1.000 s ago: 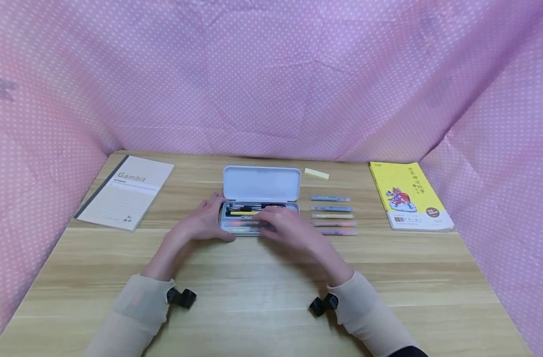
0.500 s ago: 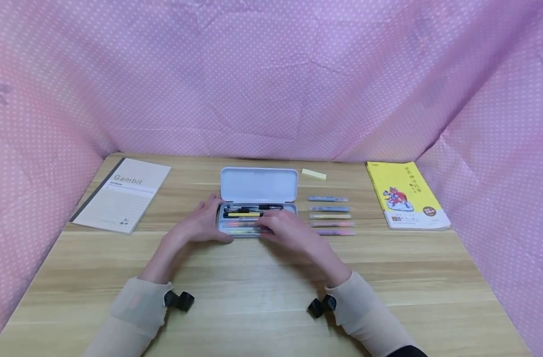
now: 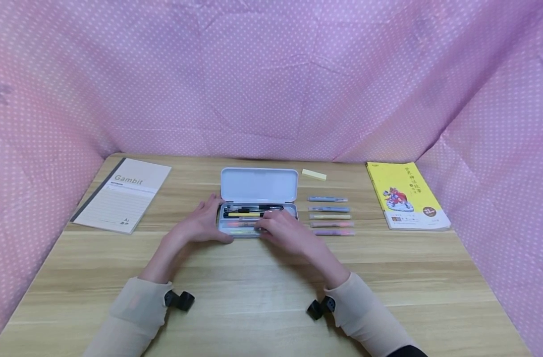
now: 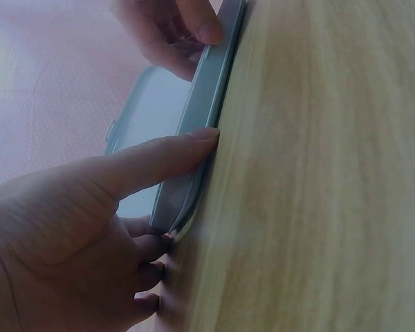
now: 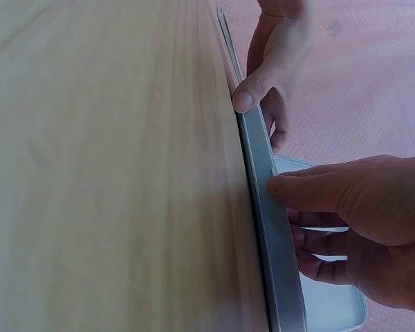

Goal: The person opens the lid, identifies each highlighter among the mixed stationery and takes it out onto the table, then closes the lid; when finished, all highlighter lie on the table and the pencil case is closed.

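Observation:
A pale metal pencil case lies mid-table in the head view with its lid raised. Black pens and a yellow one fill its back part; pale highlighters lie along the front. My left hand grips the case's left end, its thumb along the front wall and fingers round the corner. Over the right half, my right hand reaches in with bent fingers. Its thumb tip is at the front rim. Cannot tell whether those fingers hold a highlighter.
Several highlighters lie in a column right of the case, below a pale yellow strip. A notebook sits at the left and a yellow book at the right. Pink dotted cloth surrounds the wooden table.
The head view has shifted slightly. My right hand's fingers have moved a little within the front of the case. The left hand keeps its hold on the left end.

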Tool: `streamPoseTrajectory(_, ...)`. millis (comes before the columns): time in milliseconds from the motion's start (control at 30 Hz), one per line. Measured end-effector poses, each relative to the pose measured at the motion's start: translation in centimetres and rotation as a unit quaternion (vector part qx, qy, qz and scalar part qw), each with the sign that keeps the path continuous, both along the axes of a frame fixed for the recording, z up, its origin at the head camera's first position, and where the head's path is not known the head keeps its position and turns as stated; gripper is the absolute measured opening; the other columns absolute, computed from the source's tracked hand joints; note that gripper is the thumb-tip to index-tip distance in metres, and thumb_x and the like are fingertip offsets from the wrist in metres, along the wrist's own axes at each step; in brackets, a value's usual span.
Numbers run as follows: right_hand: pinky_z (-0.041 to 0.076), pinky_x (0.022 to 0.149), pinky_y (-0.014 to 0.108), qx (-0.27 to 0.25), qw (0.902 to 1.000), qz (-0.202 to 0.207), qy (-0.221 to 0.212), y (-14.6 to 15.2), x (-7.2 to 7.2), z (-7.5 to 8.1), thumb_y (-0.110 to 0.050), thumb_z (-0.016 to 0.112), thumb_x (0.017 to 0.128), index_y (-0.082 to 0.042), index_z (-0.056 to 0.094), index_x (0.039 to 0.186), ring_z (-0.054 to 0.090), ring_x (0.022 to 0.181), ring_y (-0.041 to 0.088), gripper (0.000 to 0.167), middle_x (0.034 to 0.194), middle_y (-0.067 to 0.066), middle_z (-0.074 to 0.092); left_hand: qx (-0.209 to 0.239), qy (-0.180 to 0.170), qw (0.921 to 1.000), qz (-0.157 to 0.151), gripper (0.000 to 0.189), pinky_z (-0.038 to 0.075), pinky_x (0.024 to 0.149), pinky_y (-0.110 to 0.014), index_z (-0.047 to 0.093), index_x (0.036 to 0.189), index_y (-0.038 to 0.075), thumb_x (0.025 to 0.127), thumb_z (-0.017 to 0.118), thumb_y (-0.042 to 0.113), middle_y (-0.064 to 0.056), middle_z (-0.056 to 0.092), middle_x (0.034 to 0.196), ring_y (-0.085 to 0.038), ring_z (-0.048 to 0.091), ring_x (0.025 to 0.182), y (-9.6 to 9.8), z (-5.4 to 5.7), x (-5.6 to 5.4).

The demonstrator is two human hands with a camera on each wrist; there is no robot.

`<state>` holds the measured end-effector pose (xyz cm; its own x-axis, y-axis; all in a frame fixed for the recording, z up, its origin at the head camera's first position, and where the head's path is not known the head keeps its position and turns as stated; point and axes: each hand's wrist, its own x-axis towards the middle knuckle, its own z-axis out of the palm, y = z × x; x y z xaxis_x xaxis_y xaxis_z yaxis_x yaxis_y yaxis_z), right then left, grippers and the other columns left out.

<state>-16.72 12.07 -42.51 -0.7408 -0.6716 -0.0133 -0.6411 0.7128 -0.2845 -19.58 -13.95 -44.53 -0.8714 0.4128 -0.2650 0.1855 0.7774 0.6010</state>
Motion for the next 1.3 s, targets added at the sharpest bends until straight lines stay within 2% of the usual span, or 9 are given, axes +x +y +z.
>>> streamPoseTrajectory(433,0.054,0.094,0.037,0.022,0.9996,-0.017,0.004,-0.08,0.26,-0.16,-0.020,0.066,0.100,-0.020,0.074,0.121,0.063,0.101,0.017,0.022,0.115,0.000,0.070,-0.007,-0.004,1.0000,0.005,0.106,0.006,0.131,-0.062,0.031,0.152,-0.002,0.073,0.088,0.040,-0.033,0.014,0.169,-0.049,0.008,0.159,0.04,0.12,0.09)
streamPoseTrajectory(733,0.054,0.098,0.037,0.002,0.9999,-0.009,0.014,-0.03,0.13,-0.25,-0.018,0.068,0.099,-0.019,0.074,0.119,0.064,0.107,0.016,0.021,0.116,0.000,0.073,-0.002,-0.004,1.0000,0.004,0.107,0.005,0.131,-0.062,0.030,0.152,-0.002,0.073,0.088,0.041,-0.032,0.013,0.169,-0.049,0.008,0.159,-0.03,0.09,0.13)
streamPoseTrajectory(933,0.055,0.098,0.038,-0.012,0.9997,-0.006,0.018,0.06,0.11,-0.15,-0.016,0.071,0.097,-0.018,0.075,0.116,0.066,0.104,0.016,0.020,0.114,-0.001,0.074,0.000,-0.005,1.0000,0.006,0.106,0.007,0.131,-0.064,0.031,0.152,-0.001,0.073,0.088,0.041,-0.032,0.012,0.169,-0.050,0.008,0.159,0.03,0.22,0.23)
streamPoseTrajectory(1300,0.057,0.091,0.031,-0.016,0.9994,0.000,0.030,0.15,0.03,-0.03,-0.016,0.075,0.093,-0.020,0.077,0.119,0.066,0.099,0.012,0.026,0.109,-0.002,0.074,-0.002,0.001,1.0000,0.004,0.105,0.007,0.131,-0.064,0.031,0.152,-0.002,0.074,0.088,0.040,-0.031,0.014,0.169,-0.050,0.009,0.158,-0.03,0.10,0.18)
